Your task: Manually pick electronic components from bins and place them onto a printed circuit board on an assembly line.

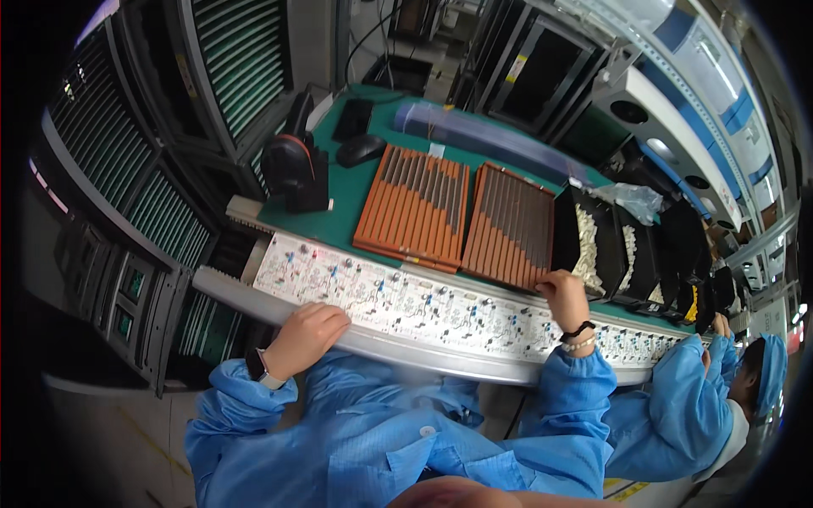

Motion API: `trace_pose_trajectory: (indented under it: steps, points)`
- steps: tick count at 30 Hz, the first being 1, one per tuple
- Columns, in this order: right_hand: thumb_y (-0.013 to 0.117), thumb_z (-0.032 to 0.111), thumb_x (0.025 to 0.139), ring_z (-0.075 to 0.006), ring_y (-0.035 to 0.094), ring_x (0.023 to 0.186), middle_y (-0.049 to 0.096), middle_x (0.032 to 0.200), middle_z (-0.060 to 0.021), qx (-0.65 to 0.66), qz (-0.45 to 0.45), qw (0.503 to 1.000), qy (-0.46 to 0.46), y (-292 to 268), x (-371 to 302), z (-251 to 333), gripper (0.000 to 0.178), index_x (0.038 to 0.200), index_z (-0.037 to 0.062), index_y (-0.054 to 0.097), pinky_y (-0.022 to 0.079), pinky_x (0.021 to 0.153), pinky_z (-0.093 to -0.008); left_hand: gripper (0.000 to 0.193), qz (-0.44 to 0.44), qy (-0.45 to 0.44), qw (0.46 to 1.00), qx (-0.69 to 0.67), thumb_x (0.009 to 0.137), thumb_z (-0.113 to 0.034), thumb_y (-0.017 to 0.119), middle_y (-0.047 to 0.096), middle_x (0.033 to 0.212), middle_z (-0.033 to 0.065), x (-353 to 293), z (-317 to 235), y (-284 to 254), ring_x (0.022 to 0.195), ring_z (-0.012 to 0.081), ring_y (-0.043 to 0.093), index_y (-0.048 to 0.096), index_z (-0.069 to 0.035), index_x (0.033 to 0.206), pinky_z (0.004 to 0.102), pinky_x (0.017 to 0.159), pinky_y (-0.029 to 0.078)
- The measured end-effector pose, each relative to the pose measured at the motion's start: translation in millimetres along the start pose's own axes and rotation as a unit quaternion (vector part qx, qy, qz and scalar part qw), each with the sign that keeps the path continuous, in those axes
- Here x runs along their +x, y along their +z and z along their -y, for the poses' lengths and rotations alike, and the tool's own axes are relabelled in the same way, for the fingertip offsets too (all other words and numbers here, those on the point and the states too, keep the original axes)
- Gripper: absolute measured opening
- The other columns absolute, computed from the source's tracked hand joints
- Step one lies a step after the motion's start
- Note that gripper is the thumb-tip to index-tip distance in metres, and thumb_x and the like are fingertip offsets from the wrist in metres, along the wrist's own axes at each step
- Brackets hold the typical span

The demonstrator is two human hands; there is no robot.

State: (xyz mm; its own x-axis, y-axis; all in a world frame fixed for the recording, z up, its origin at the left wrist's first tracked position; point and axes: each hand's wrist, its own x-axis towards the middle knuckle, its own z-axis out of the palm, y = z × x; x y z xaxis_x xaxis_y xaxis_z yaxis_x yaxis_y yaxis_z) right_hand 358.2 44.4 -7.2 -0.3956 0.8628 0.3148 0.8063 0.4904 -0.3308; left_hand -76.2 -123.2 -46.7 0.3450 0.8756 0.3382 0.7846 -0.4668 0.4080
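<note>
My left hand (307, 335) rests over the conveyor's front metal rail (406, 354), its fingers laid loosely along the edge of the white circuit boards (373, 298). Nothing shows in it. At the near right corner of the right-hand brown slotted tray (511, 222), my right hand (565, 296) has thumb and fingers pinched together. Whatever those fingertips hold is too small to make out. Dark strips of parts fill many of that tray's slots. Beside it, a second brown slotted tray (415, 212) has dark strips in its upper slots. Small blue and dark components stand on the boards.
Black bins (597, 245) of pale parts stand right of the trays. A barcode scanner (292, 165) on a stand, a mouse (361, 151) and clear plastic tubes (483, 140) lie on the green bench. Board racks (241, 68) rise at left. Another person (677, 415) works at far right.
</note>
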Motion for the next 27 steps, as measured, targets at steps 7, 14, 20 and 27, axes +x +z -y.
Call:
trace_pose_trajectory:
  steps: [7,14,20,27]
  points:
    - [0.074,-0.003,0.078,-0.0261,0.068,0.070,0.067,0.082,-0.0152,0.028,0.032,0.999,0.033,-2.4,8.2,-5.7,0.012,0.089,-0.0032,0.071,0.052,0.062,-0.0331,0.017,0.010,0.004,1.000,-0.004,0.082,-0.005,0.070,0.065,0.098,0.0098,2.9,3.3,-0.5,0.094,0.0287,0.062,0.068,-0.002,0.098,0.0394,0.084,0.050]
    - [0.073,-0.004,0.080,-0.0216,0.068,0.068,0.066,0.080,-0.0120,-0.007,0.057,0.998,0.022,-4.8,8.6,-2.5,0.011,0.091,-0.0046,0.072,0.053,0.059,-0.0293,0.017,0.027,0.007,0.997,-0.072,0.081,-0.001,0.069,0.065,0.096,0.0109,9.4,16.5,-5.0,0.091,0.0298,0.063,0.068,0.000,0.098,0.0404,0.084,0.050]
    - [0.070,-0.003,0.086,-0.0173,0.071,0.072,0.067,0.086,-0.0099,0.010,0.079,0.995,0.056,-5.1,5.9,5.0,0.011,0.097,-0.0042,0.070,0.056,0.062,-0.0251,0.016,0.007,0.002,0.995,-0.097,0.081,-0.003,0.071,0.064,0.095,0.0090,48.1,18.5,0.6,0.091,0.0279,0.061,0.067,-0.001,0.096,0.0398,0.084,0.047]
    - [0.071,-0.004,0.085,-0.0168,0.070,0.071,0.068,0.089,-0.0096,0.009,0.007,0.999,0.038,-17.2,2.0,42.7,0.011,0.096,-0.0029,0.068,0.053,0.063,-0.0264,0.019,0.069,0.025,0.997,-0.029,0.085,-0.010,0.068,0.061,0.097,0.0067,55.9,29.4,23.9,0.096,0.0241,0.056,0.064,-0.002,0.102,0.0396,0.090,0.040]
